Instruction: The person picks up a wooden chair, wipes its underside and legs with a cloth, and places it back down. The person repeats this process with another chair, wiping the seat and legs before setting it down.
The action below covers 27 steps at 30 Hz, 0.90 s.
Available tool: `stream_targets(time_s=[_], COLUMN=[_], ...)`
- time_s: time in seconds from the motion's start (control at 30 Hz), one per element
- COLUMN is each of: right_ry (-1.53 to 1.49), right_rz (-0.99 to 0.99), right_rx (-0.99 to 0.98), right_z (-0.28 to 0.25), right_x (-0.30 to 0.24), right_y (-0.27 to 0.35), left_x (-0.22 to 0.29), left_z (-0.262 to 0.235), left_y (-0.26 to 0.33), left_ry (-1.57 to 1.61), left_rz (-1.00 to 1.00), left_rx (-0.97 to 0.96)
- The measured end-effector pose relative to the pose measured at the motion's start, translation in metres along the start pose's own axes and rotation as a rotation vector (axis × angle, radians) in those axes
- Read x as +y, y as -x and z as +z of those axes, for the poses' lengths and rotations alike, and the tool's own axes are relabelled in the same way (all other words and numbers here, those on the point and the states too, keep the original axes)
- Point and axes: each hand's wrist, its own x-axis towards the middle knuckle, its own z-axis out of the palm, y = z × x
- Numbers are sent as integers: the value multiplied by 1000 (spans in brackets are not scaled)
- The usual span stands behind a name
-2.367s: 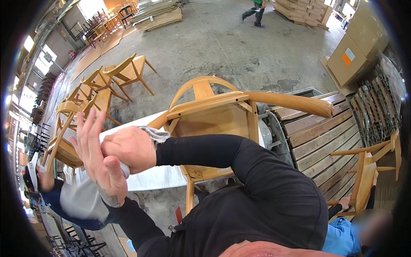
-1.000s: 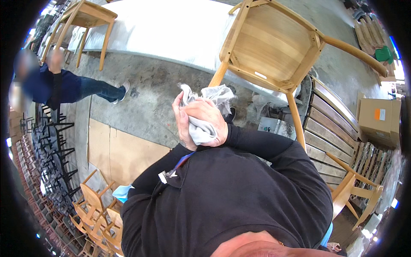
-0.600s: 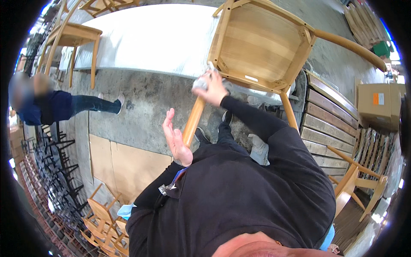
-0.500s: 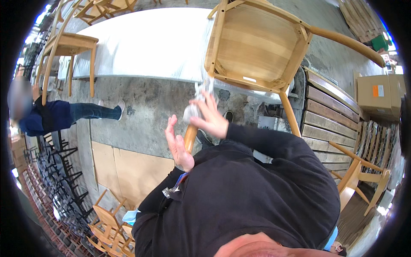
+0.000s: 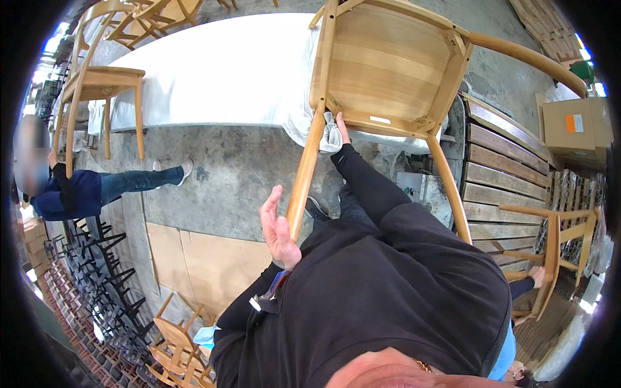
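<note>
An upturned wooden chair rests on a white-covered table, its seat's underside facing me. One leg slants down toward my chest. At the top of that leg, by the seat frame, my right hand is closed on a bunched white cloth; part of its fingers is hidden behind cloth and wood. My left hand is beside the leg's lower end, fingers stretched and thumb apart. Whether its palm touches the wood I cannot tell.
The white-covered table stretches left, with another chair at its end near a person. A slatted wooden platform and cardboard box lie right. Another person's hand touches a chair. Cardboard covers some floor.
My right hand has slid the white cloth up the leg to the seat frame. My left hand stays near the leg's end. At right, another person's hand has appeared at a chair.
</note>
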Motion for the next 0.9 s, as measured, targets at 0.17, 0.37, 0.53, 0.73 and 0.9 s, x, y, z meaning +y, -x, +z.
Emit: stream_targets(time_s=[0.17,0.37,0.53,0.73,0.9], right_ry=[166,31,23,-74,213], right_rz=[585,770,150,73,174], right_rx=[-236,-237,241,95,-79], right_z=[56,28,-1,16,25], right_x=[38,76,24,6,26], right_y=[124,143,35,99,132], left_x=[2,-1,-8,-12,-10], left_z=[1,-1,-5,-8,-10], left_y=[-1,-2,-2,-1,-3], left_ry=[34,118,-48,-79,-80], left_rz=[-10,13,105,164,155], left_rx=[-45,-121,-67,-49,-104])
